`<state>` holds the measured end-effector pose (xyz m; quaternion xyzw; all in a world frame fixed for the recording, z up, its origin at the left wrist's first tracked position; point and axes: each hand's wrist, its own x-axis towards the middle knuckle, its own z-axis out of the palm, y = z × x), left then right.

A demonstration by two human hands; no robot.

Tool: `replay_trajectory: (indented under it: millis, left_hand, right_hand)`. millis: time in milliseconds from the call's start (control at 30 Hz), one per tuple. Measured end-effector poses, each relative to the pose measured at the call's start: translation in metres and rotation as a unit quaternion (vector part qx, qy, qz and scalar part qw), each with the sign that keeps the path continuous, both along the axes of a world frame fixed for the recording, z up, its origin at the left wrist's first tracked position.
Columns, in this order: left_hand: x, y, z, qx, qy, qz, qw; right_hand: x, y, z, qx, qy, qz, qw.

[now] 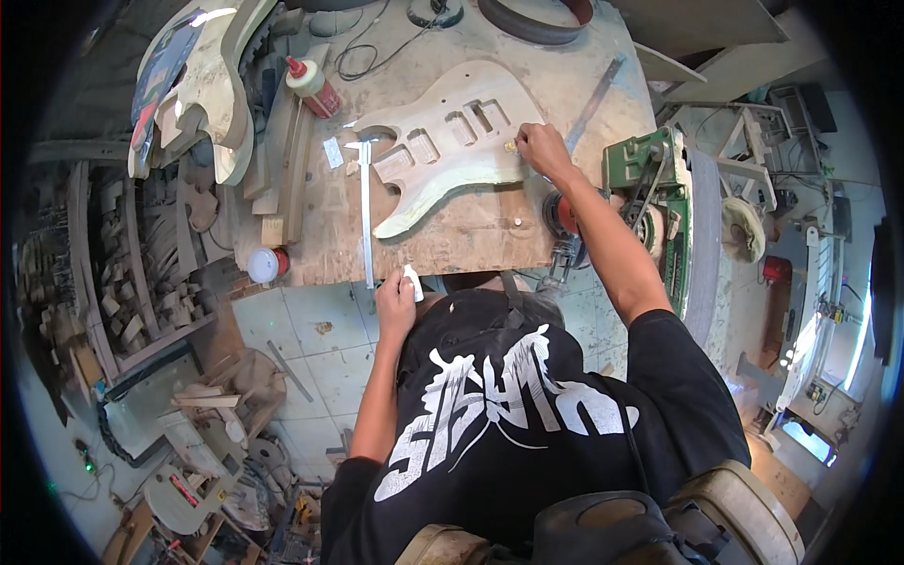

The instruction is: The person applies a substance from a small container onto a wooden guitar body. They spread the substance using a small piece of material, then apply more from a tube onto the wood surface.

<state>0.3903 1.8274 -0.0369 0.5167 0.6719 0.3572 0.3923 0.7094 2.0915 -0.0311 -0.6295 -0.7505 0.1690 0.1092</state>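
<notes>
A pale wooden electric guitar body with several routed cavities lies flat on the workbench. My left hand is closed around a small white bottle just off the bench's front edge. My right hand is closed at the right edge of the guitar body. A small yellowish bit shows by its fingertips; what it is I cannot make out. Left of the body lies a caliper, its long bar pointing toward me. A small white cap-like piece rests on the bench near the front.
A red-capped glue bottle and wooden strips are on the bench's left side, with a round tub at the corner. More guitar bodies stand at the far left. A red-and-black power tool and green machine border the right.
</notes>
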Motion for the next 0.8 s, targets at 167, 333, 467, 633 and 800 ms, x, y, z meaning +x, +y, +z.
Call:
replay_trajectory:
  millis: [167, 333, 467, 633, 800]
  left_hand:
    - [-0.003, 0.0, -0.005, 0.004, 0.009, 0.006, 1.0]
    - [-0.006, -0.001, -0.007, -0.013, 0.017, 0.016, 1.0]
    - [-0.007, -0.002, -0.009, -0.016, 0.007, 0.016, 1.0]
    - [-0.008, -0.001, -0.003, -0.023, 0.011, 0.017, 1.0]
    - [-0.005, 0.004, 0.004, -0.013, 0.013, 0.003, 1.0]
  right_hand:
    - [0.011, 0.004, 0.014, -0.062, 0.088, 0.0, 0.994]
    - [0.002, -0.002, 0.026, 0.034, 0.08, -0.023, 0.996]
    - [0.0, -0.025, 0.003, 0.122, -0.045, 0.064, 0.989]
    - [0.004, -0.023, 0.012, 0.092, -0.046, 0.172, 0.98]
    - [0.018, -0.006, -0.005, 0.105, -0.037, 0.08, 0.991]
